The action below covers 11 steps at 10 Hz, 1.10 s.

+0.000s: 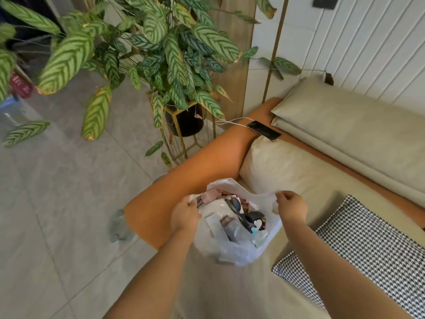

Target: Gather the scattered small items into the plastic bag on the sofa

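A translucent white plastic bag (232, 252) stands on the beige sofa seat (253, 291) beside the orange armrest (184, 187). Its mouth is spread wide. Inside lie several small items: dark sunglasses (235, 204), a pink strap (210, 196), a black and blue object (251, 218) and clear packets (236, 231). My left hand (185, 215) grips the bag's left rim. My right hand (291, 207) pinches the right rim and holds it up.
A black phone (264, 131) on a white cable lies on the armrest's far end. A houndstooth cushion (358, 252) sits on the right. A large potted plant (186, 120) on a gold stand is by the sofa. A plastic bottle (119, 226) lies on the tiled floor.
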### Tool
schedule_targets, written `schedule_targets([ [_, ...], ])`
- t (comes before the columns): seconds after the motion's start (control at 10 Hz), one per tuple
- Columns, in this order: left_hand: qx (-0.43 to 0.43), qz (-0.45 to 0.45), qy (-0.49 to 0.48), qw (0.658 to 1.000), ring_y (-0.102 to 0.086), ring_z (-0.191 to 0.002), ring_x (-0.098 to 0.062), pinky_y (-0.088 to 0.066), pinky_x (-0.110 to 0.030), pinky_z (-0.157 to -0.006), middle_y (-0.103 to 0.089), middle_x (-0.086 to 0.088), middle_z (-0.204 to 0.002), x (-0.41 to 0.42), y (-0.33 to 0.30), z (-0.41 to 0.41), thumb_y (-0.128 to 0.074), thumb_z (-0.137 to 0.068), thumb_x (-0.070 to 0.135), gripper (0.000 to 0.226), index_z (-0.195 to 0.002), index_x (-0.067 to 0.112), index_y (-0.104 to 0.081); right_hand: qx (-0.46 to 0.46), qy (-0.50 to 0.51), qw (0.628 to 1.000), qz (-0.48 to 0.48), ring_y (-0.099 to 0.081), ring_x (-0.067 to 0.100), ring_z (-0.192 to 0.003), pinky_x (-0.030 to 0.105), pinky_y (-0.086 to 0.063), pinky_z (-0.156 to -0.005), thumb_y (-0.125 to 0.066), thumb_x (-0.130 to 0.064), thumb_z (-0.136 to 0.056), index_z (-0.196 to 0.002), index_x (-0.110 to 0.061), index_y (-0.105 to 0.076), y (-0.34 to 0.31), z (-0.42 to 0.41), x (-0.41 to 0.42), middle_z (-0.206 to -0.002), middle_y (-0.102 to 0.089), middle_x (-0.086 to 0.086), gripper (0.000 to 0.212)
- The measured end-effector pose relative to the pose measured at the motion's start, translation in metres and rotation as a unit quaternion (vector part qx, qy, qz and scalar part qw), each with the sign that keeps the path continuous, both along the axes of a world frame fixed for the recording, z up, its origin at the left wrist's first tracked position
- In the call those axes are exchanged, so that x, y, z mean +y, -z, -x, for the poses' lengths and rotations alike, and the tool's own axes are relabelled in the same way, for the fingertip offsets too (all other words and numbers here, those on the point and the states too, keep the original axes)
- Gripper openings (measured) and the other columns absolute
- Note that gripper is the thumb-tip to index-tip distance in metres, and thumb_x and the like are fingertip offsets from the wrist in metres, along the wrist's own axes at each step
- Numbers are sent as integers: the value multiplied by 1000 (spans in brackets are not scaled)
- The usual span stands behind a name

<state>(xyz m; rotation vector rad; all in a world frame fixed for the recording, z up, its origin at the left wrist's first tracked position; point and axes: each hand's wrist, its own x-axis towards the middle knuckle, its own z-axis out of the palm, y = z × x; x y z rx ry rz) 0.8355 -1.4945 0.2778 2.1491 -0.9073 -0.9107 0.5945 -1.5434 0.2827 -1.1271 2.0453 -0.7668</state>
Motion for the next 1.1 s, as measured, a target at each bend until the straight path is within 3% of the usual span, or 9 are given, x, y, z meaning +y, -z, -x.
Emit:
schedule_targets([
  [0.2, 25, -9, 35, 999, -60, -41, -4, -40, -15, -40, -61, 1, -62, -11, -7, 16, -43, -88, 8, 27, -74, 18, -64, 9, 13, 1000, 2, -63, 35, -91, 35, -49, -80, -50, -21, -93, -103, -9, -70, -12, 22, -4, -93, -70, 16, 25],
  [0.3, 4, -71, 84, 994, -67, -63, -22, -42, -26, -56, -58, 1, -51, -2, 12, 31, -44, -89, 10, 24, -76, 13, -63, 3, -5, 999, -37, -63, 30, -76, 31, -49, -69, -52, -18, -92, -91, -5, -70, 3, 37, 1, -78, -69, 13, 23],
  [0.4, 9, -82, 103, 991, -53, -53, -7, -41, -19, -53, -57, 6, -57, 9, 32, 48, -43, -95, 14, 24, -91, 12, -67, 8, -24, 993, -114, -52, 19, -57, 26, -39, -55, -54, -15, -89, -79, -8, -70, 24, 48, 12, -69, -64, 6, 20],
  [0.5, 18, -114, 120, 986, -61, -64, -17, -44, -10, -53, -67, -7, -79, 13, 38, 53, -46, -92, 10, 27, -106, 6, -69, -7, -59, 984, -169, -59, 27, -76, 29, -43, -69, -60, -10, -85, -82, -7, -67, 35, 56, 17, -82, -62, 15, 9],
  [0.6, 42, -149, 125, 980, -66, -82, -31, -52, -31, -72, -71, -18, -92, 17, 39, 49, -50, -87, 8, 24, -89, 16, -72, 6, -117, 969, -216, -58, 23, -97, 27, -41, -82, -61, -11, -87, -100, -5, -64, 37, 58, 21, -102, -60, 17, 15],
  [0.7, 38, -167, 136, 976, -62, -72, -29, -48, -30, -65, -70, -15, -80, 22, 43, 44, -52, -83, 9, 26, -60, 17, -60, 25, -132, 966, -221, -49, 13, -75, 21, -32, -73, -62, -12, -86, -86, -4, -61, 41, 58, 24, -84, -55, 9, 8],
  [0.8, 35, -177, 158, 971, -54, -64, -22, -42, -25, -59, -58, -4, -64, 26, 42, 40, -56, -84, 13, 14, -70, 11, -60, 32, -142, 961, -236, -60, 24, -100, 29, -44, -84, -63, -15, -88, -123, 2, -57, 39, 51, 26, -118, -63, 18, 39],
  [0.9, 19, -178, 182, 967, -51, -67, -20, -33, -24, -51, -56, -4, -71, 32, 41, 33, -60, -85, 20, 12, -79, 9, -60, 60, -176, 947, -261, -55, 31, -118, 34, -43, -98, -61, -19, -90, -126, 4, -53, 33, 43, 29, -129, -57, 20, 44],
  [1.1, -9, -180, 223, 958, -61, -92, -27, -45, -29, -74, -65, -12, -94, 45, 29, 27, -52, -87, 16, 15, -92, 8, -64, 84, -173, 944, -267, -50, 30, -124, 32, -40, -101, -59, -23, -91, -136, 4, -41, 23, 29, 54, -137, -50, 19, 55],
])
